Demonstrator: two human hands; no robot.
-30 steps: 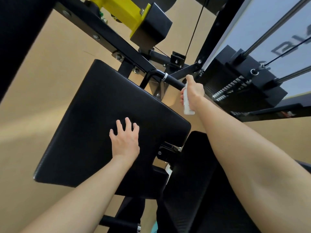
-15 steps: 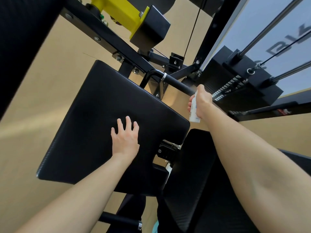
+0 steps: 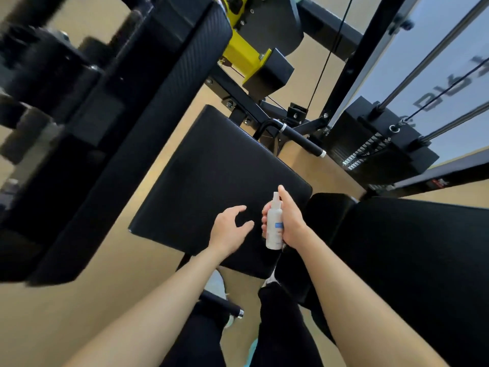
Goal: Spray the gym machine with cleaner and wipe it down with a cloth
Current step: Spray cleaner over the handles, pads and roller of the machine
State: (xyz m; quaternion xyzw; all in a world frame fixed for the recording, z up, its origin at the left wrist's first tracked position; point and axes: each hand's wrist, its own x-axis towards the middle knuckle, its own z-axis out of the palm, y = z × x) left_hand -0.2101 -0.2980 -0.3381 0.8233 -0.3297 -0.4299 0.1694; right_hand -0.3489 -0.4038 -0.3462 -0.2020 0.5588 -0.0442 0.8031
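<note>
Gripping one spray bottle (image 3: 274, 224), right hand (image 3: 292, 221) fingers curled; left hand (image 3: 229, 232) relaxed, empty.

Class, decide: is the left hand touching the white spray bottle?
Apart. Head view shows black pad between the left hand and the spray bottle in the right hand.

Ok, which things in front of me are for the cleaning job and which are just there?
For the job: spray bottle in the right hand; left hand, holding nothing; black seat pad; handle bar. No cloth in view.
Just there: weight stack; yellow bracket; floor.
</note>
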